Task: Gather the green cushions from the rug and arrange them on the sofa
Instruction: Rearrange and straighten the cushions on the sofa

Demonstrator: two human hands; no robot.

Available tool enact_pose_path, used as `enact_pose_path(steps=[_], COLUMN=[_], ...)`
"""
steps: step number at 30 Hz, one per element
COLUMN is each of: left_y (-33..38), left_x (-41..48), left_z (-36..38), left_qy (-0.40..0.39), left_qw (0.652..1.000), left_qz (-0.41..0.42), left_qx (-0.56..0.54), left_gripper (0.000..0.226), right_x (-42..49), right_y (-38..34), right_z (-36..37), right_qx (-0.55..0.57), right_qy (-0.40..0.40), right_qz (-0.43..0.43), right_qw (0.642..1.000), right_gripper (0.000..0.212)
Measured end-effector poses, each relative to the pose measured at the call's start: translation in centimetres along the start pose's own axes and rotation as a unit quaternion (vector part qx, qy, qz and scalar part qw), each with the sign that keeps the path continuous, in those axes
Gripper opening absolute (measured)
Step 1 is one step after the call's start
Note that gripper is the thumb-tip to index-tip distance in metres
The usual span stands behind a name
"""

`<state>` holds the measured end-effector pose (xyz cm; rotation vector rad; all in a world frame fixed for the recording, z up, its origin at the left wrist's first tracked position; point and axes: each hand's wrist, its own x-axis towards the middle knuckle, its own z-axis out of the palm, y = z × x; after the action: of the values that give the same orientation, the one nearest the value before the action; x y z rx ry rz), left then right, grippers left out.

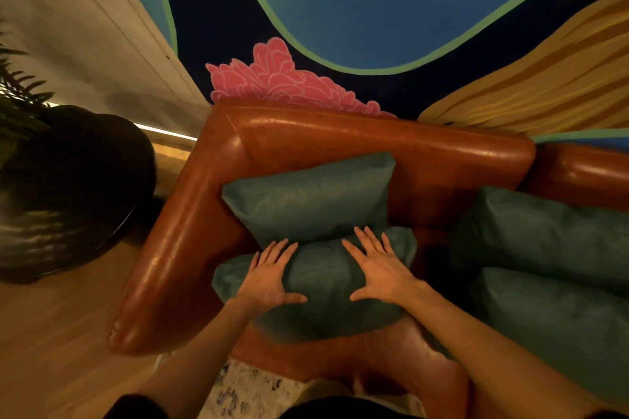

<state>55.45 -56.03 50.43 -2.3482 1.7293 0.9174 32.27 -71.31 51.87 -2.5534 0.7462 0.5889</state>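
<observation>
Both hands, left hand and right hand, fingers spread flat, press a green cushion onto the sofa seat below an upright cushion just beyond the fingertips, apparently the settling step, with letting go likely next.

1. No word, number, label, brand mark or sign can be read anywhere in this view.
2. The wall painting above the sofa carries only coloured shapes, and no letters can be made out on it.
</observation>
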Motion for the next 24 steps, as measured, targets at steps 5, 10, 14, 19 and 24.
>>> enact_pose_path(steps=[5,10,14,19,24], left_y=[-0.1,0.1,-0.1,0.1,-1.2], left_x=[1.0,1.5,1.4,1.5,1.4], left_z=[-0.4,-1.0,-0.7,-0.4,-1.0], left_qy=[-0.062,-0.065,-0.033,-0.011,-0.055], left_qw=[0.998,0.997,0.998,0.999,0.998], left_qz=[-0.021,-0.044,-0.046,-0.039,-0.001], left_qx=[0.021,0.026,0.035,0.036,0.023], left_gripper=[0.133,0.133,0.119,0.113,0.134], right_x=[0.9,1.8,1.7,1.8,2.2], right_y=[0.9,0.8,0.9,1.0,2.6], right_z=[0.2,-0.2,0.0,0.1,-0.7], right_qx=[-0.088,-0.096,-0.095,-0.095,-0.097], right_qy=[-0.019,0.005,0.01,0.022,0.005], right_qz=[0.017,0.024,0.015,0.005,-0.029], right_qw=[0.996,0.995,0.995,0.995,0.995], right_gripper=[0.127,0.12,0.108,0.1,0.117])
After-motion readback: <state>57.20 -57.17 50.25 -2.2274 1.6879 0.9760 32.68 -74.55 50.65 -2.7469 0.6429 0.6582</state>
